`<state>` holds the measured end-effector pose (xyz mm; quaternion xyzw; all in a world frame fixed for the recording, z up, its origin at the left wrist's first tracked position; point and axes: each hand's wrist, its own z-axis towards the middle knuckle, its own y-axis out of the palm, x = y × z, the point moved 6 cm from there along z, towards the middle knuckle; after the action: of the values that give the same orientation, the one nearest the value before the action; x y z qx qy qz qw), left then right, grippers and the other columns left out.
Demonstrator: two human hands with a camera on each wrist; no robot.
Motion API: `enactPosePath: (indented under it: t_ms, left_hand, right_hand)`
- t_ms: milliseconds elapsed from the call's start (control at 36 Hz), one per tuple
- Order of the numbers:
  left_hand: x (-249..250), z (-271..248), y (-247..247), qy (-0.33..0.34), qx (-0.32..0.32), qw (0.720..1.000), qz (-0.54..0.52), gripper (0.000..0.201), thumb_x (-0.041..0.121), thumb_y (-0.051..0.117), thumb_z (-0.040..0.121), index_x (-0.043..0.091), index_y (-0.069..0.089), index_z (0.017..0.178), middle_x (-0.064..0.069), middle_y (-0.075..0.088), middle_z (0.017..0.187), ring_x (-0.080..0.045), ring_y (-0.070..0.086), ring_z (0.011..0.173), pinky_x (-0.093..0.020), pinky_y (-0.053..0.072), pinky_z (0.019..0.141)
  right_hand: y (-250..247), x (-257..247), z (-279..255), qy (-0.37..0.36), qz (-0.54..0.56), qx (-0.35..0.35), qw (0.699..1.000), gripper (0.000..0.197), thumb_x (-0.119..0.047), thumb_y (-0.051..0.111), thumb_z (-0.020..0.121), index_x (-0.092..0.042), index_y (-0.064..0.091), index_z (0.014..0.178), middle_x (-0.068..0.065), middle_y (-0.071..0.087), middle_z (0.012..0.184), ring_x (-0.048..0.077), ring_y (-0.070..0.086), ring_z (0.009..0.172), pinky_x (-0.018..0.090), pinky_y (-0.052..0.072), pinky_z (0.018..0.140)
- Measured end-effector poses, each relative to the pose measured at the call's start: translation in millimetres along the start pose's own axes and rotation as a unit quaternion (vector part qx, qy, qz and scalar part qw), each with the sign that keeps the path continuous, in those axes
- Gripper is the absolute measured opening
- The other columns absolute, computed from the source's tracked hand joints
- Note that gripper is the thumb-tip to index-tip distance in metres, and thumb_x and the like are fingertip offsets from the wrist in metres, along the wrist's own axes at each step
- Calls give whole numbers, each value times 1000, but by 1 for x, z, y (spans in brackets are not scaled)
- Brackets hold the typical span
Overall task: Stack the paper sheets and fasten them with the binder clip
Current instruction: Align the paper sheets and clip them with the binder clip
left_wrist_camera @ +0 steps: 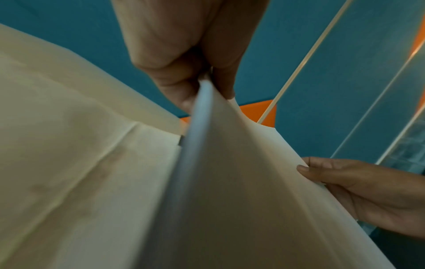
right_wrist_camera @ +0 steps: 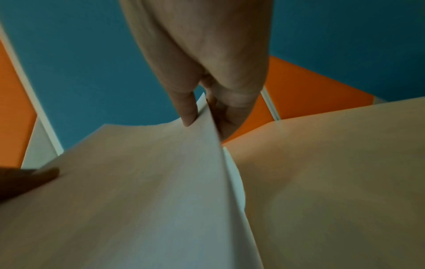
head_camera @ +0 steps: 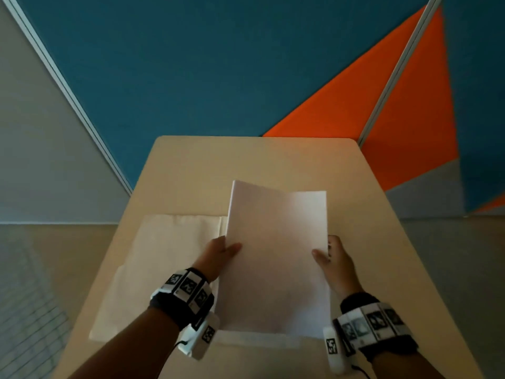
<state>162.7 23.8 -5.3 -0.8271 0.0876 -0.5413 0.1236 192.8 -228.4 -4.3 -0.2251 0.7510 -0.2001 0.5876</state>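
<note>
Paper sheets (head_camera: 276, 258), light, limp and slippery, raised off the table (head_camera: 246, 160), pinched at opposite long edges by left hand (head_camera: 218, 255) and right hand (head_camera: 334, 258); best gripped there to prevent fanning.

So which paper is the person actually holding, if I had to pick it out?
Start at the beige table before the blue and orange wall. Flat on its left lies a creased white paper sheet. The held white paper stack is raised beside it, left hand and right hand pinching its sides.

white paper sheets (head_camera: 276, 258), stacked, raised, slightly fanned
</note>
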Motion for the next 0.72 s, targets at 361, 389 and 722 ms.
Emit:
enactPosePath:
  t_ms: [361, 389, 722]
  left_hand:
    - [-73, 21, -6, -65, -28, 993, 94, 51, 34, 55, 80, 0, 52, 118, -23, 61, 122, -33, 58, 111, -41, 47, 97]
    - [-73, 23, -7, -68, -23, 992, 101, 44, 29, 56, 85, 1, 49, 118, -24, 60, 122, -34, 57, 111, -40, 47, 96]
    - [-75, 31, 0, -59, -35, 979, 190, 48, 23, 35, 96, 6, 18, 138, -25, 56, 126, -34, 56, 113, -36, 45, 93]
  right_hand:
    - [64, 42, 7, 94, -96, -33, 990, 38, -12, 53, 89, 0, 43, 124, 26, 55, 127, 35, 53, 115, 38, 43, 91]
    - [65, 43, 8, 98, -97, -35, 990, 40, -13, 53, 89, 0, 42, 125, 26, 54, 128, 35, 53, 116, 38, 43, 93]
    - [69, 47, 7, 72, -136, -17, 988, 43, -16, 43, 94, -3, 33, 133, 27, 51, 132, 38, 51, 118, 40, 40, 97]
